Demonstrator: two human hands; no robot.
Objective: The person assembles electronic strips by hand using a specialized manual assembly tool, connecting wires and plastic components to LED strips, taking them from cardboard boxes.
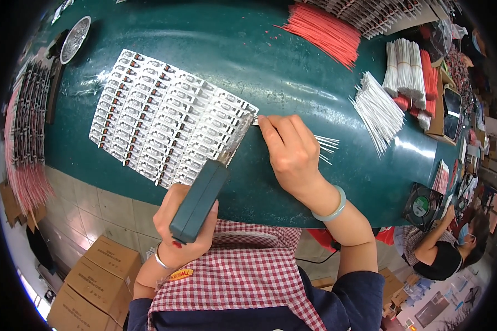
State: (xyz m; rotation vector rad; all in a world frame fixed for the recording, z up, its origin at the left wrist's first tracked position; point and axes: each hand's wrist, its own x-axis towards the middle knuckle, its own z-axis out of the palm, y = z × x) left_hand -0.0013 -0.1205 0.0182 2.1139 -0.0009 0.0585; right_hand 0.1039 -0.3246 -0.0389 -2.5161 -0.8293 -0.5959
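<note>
My left hand [170,215] is wrapped round the handle of a dark green gun-shaped tool [200,201]. The tool's metal front end [238,137] reaches to the right edge of a white panel [215,110] with rows of small clear-and-metal parts, some with dark and orange pieces. Beside that edge, the fingers of my right hand [292,154] pinch thin white wires, whose ends touch or nearly touch the panel's corner. The loose white wires [327,144] fan out on the far side of this hand. Whether the tool's tip touches a wire cannot be made out.
On the green table [248,60] lie a red wire bundle [323,33], loose white wires [380,113] and tied white bundles [406,69]. A metal dish [75,39] stands at the far left. Cardboard boxes [96,281] are stacked on the floor. A co-worker [442,248] sits at right.
</note>
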